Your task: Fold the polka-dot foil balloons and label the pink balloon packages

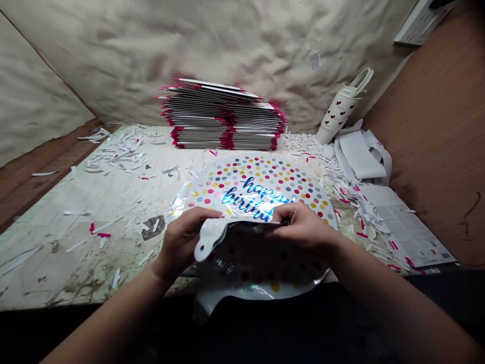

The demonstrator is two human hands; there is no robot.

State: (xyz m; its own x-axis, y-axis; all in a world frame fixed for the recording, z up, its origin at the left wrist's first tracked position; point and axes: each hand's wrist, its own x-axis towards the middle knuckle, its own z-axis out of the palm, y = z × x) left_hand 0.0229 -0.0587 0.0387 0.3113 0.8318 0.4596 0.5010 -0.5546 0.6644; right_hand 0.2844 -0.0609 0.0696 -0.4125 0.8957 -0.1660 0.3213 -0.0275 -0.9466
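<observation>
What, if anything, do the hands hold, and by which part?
A dotted foil balloon, by its near edge: left hand beside the holed tab, right hand farther along.

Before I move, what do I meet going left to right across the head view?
Left-side heap of white paper strips, left hand, blue lettering on the dotted sheet, right hand, cream heart-patterned tumbler, printed card.

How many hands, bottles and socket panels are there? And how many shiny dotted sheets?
Hands: 2 (left hand, right hand)
Bottle: 1
Socket panel: 1
Total: 4
Shiny dotted sheets: not counted; they overlap, so I can't tell.
</observation>
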